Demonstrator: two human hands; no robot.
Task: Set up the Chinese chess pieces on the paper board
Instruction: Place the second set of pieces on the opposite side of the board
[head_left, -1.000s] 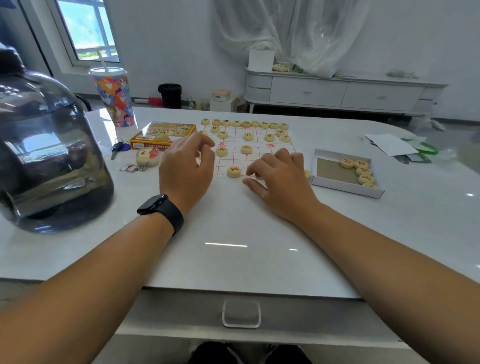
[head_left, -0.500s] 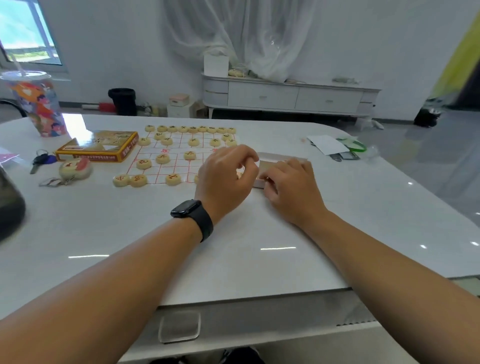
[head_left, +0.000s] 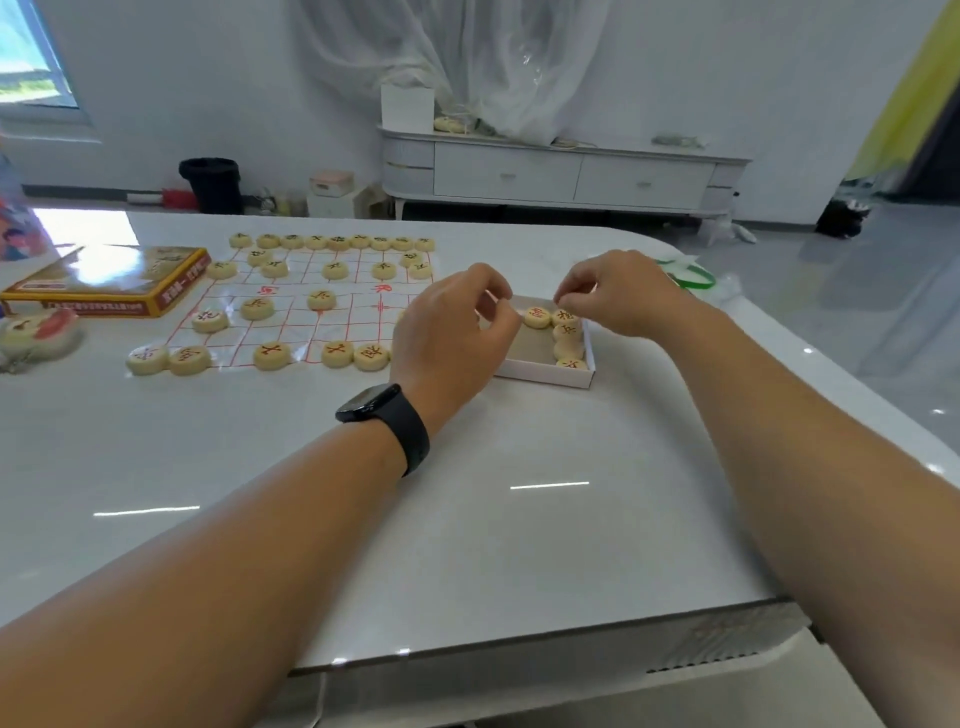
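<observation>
The paper board (head_left: 353, 317) with red grid lines lies on the white table. Black-lettered chess pieces (head_left: 337, 242) fill its far rows. Red-lettered pieces (head_left: 271, 355) sit along the near edge and a few further in. To the right of the board, a white box tray (head_left: 545, 373) holds several red pieces (head_left: 537, 316). My left hand (head_left: 451, 332) hovers over the tray's left side with fingers loosely curled and nothing seen in them. With bent fingertips, my right hand (head_left: 621, 296) pinches the far edge of a tray piece (head_left: 566, 317).
The yellow chess box lid (head_left: 104, 283) lies left of the board, with a keychain toy (head_left: 36, 332) in front of it. A green-rimmed item (head_left: 691, 278) lies behind my right hand. The table's rounded right edge (head_left: 831, 364) is close.
The view has swung right. My left hand left the board's left side and now hangs over the tray. My right hand went from the board's near edge to the tray pieces.
</observation>
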